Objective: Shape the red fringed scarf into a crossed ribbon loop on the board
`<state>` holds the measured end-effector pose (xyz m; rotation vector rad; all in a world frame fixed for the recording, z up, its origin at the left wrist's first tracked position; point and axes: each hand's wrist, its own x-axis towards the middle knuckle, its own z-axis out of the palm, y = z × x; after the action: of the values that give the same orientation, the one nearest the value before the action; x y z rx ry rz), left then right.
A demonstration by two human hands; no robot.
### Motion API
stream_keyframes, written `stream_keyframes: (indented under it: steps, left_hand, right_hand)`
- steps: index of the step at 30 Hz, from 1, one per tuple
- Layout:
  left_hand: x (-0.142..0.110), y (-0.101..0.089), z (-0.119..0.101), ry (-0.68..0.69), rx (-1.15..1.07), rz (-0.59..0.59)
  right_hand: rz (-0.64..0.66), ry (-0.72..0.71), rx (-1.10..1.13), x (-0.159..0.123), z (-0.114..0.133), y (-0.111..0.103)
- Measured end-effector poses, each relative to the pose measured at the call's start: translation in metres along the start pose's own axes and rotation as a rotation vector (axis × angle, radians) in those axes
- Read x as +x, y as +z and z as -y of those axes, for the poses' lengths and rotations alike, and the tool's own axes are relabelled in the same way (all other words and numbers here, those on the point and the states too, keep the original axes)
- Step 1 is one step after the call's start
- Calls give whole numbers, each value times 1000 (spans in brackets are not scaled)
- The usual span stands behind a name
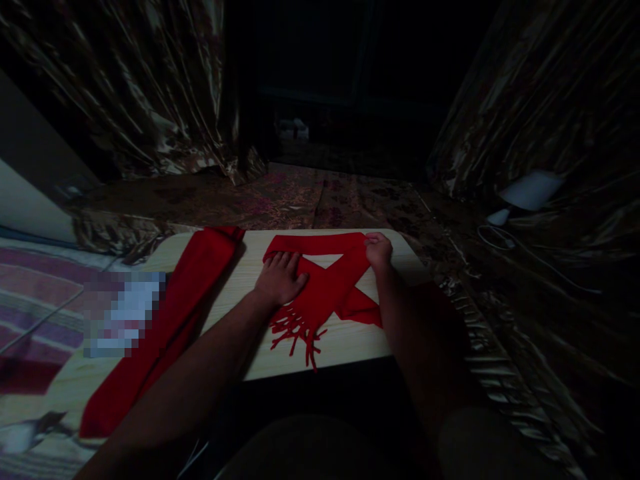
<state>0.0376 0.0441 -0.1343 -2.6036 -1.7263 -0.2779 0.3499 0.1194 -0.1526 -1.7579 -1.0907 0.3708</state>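
Note:
A red fringed scarf (330, 283) lies folded into a crossed shape on a light wooden board (350, 343), its tassels pointing toward me. My left hand (281, 275) rests flat on the scarf's left fold, fingers stretched out. My right hand (379, 250) is closed in a pinch on the scarf's far right corner. A second red scarf (170, 320), folded into a long strip, lies diagonally on the board to the left, apart from both hands.
Shiny patterned curtains (150, 100) hang at the left and right, with a dark gap between. A patterned cloth (280, 193) covers the floor beyond the board. A striped rug (35, 287) lies at left, white objects with a cable (525, 193) at right.

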Motion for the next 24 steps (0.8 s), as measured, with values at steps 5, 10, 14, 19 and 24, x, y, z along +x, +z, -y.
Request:
stream_keyframes:
  steps: [5,10,14,19,24]
  left_hand:
    - [-3,-2,0,-3,22,-2]
    - [-2,-4,-1,-37,36,-6]
    - [-1,-4,1,-51,24,33]
    - [-2,-4,3,-54,-3,57]
    - [-1,-3,3,-67,-13,74]
  right_hand:
    - [3,-19,-49,-6,5,-3]
    - [40,-26,-267,-16,24,-12]
    - [88,-254,-578,-37,64,-29]
    - [599,-486,-614,-100,105,-70]
    - [898,-676,-702,-166,93,-113]
